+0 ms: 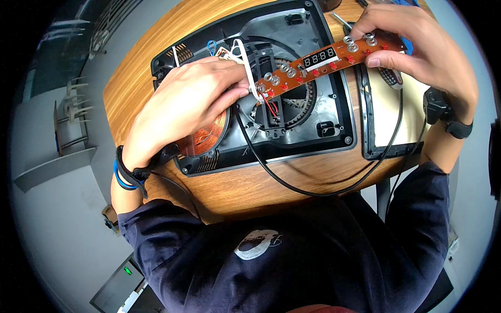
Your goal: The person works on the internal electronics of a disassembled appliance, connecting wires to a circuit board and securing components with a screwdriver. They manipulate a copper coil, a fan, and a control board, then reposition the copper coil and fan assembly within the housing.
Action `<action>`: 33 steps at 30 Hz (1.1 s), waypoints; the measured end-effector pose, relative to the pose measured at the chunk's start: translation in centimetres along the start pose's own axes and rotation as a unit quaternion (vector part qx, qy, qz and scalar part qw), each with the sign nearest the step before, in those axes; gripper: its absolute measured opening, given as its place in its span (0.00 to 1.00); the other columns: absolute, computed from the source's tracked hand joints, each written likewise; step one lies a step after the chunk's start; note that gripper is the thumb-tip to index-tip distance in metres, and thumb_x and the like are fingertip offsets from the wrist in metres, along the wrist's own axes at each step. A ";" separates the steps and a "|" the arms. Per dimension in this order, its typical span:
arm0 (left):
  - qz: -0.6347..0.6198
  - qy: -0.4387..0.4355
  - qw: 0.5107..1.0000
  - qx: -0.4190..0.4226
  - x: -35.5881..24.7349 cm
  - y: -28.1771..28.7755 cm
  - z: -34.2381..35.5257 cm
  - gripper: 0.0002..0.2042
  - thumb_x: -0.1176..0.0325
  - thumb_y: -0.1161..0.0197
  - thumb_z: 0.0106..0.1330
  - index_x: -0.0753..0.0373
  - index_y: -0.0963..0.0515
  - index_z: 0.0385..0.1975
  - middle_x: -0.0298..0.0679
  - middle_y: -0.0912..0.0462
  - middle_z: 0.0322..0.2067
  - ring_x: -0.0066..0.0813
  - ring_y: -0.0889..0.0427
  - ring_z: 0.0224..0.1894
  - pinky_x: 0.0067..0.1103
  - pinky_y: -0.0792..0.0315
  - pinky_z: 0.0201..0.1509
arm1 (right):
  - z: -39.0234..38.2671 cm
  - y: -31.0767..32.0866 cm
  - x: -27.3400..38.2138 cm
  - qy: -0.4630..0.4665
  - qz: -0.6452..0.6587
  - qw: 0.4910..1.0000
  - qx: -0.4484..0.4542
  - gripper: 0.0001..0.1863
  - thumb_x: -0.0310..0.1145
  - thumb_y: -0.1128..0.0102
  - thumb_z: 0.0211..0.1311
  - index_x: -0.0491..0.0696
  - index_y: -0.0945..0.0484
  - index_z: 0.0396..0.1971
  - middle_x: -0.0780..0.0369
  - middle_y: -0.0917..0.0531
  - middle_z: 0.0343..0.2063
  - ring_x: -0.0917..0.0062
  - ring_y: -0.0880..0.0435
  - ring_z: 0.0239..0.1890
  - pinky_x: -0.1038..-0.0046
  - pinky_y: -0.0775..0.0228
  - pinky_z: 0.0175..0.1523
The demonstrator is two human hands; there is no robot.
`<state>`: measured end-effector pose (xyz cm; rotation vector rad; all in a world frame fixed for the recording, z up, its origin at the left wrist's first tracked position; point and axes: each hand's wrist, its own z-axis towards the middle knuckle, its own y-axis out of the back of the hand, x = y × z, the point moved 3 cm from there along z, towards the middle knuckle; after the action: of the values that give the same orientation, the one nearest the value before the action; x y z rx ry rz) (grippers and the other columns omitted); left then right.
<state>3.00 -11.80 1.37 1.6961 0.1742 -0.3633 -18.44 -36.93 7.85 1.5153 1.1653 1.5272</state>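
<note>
A long brown circuit board point(318, 62) with a digit display, round metal buttons and red parts is held above an opened black appliance base point(292, 130). My left hand point(188, 101) pinches the board's left end, where red wires run down into the base. My right hand point(417, 44) grips its right end. Under my left hand lies a copper coil point(209, 138). White wires point(241, 52) loop near my left fingertips.
The base rests on a round wooden table point(235, 188). A black power cord point(313, 190) curves across the table's near edge. A second black-framed panel point(389, 117) lies to the right. Grey floor surrounds the table, with a shelf unit at left.
</note>
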 end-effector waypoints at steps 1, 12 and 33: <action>-0.004 0.006 1.000 0.005 -0.1 0.1 -0.1 0.09 0.66 0.31 0.83 0.63 0.14 0.52 0.48 0.09 0.50 0.56 0.11 0.56 0.42 0.17 0.60 | 0.0 -0.1 -0.2 -0.008 -0.013 1.000 0.022 0.22 0.43 0.19 0.74 0.43 0.11 0.58 0.58 0.08 0.46 0.66 0.06 0.45 0.67 0.14 0.48; -0.015 0.008 1.000 0.012 0.4 0.0 -0.8 0.11 0.65 0.29 0.80 0.64 0.14 0.53 0.50 0.11 0.46 0.58 0.13 0.52 0.44 0.18 0.56 | -0.9 -3.8 -5.7 -0.008 0.048 0.999 -0.009 0.24 0.44 0.26 0.79 0.40 0.14 0.60 0.54 0.10 0.51 0.62 0.10 0.49 0.62 0.14 0.57; -0.002 -0.064 0.997 -0.037 1.0 -0.3 0.5 0.07 0.72 0.25 0.72 0.61 0.09 0.47 0.40 0.08 0.48 0.48 0.09 0.54 0.39 0.15 0.59 | 0.1 -4.0 -5.2 0.061 0.004 0.998 -0.003 0.25 0.46 0.29 0.79 0.38 0.15 0.59 0.52 0.11 0.50 0.56 0.11 0.52 0.58 0.18 0.58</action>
<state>3.75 -12.31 0.67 1.5939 0.0965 -0.4618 -18.37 -40.25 2.22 1.4416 1.2241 1.6469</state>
